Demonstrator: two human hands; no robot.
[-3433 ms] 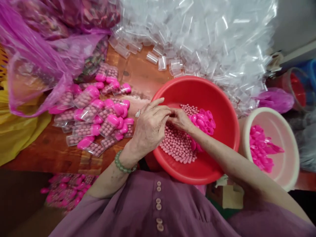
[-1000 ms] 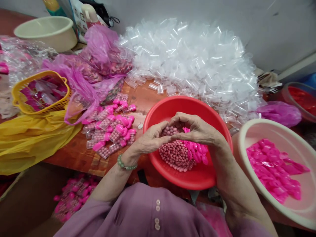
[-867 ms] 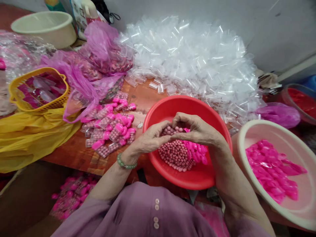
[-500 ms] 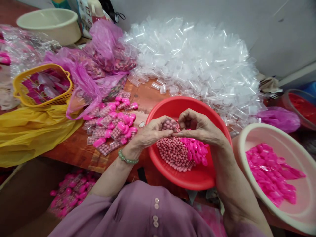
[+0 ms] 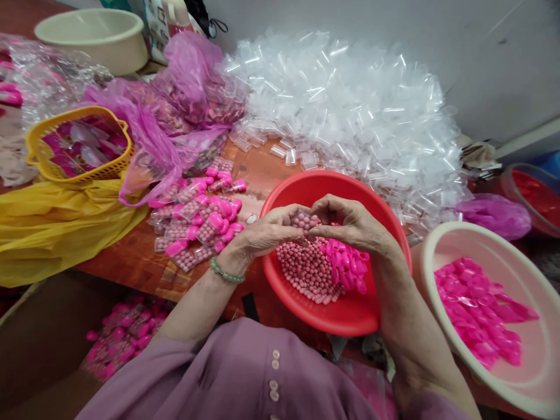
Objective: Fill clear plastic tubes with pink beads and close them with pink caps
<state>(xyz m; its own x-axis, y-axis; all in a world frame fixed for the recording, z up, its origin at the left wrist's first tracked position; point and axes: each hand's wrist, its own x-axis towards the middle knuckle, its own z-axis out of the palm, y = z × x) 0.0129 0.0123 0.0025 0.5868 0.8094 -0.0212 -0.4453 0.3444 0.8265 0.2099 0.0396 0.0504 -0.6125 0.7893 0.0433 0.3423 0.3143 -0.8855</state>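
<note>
Above the red basin (image 5: pixel 336 324), my left hand (image 5: pixel 271 230) grips a small clear container (image 5: pixel 305 221) filled with pink beads. My right hand (image 5: pixel 356 224) is closed at the container's right side, its thumb and fingertips touching it; whether anything else is between those fingers is hidden. Below the hands lie loose pink beads (image 5: pixel 310 271) and bright pink caps (image 5: pixel 347 265) in the basin. To the left, several bead-filled containers with pink caps (image 5: pixel 196 213) are piled on the table (image 5: pixel 249 163).
A big heap of clear empty containers (image 5: pixel 345 99) stands behind the basin. At right is a white basin (image 5: pixel 542 350) of pink caps. A yellow basket (image 5: pixel 79 175), yellow bag (image 5: pixel 56 227) and purple bags (image 5: pixel 192 64) are at left. Below sits a box of capped containers (image 5: pixel 126 332).
My right hand has moved left against the container, closing the small gap between the hands. The container now shows more between the fingertips. The view has shifted slightly.
</note>
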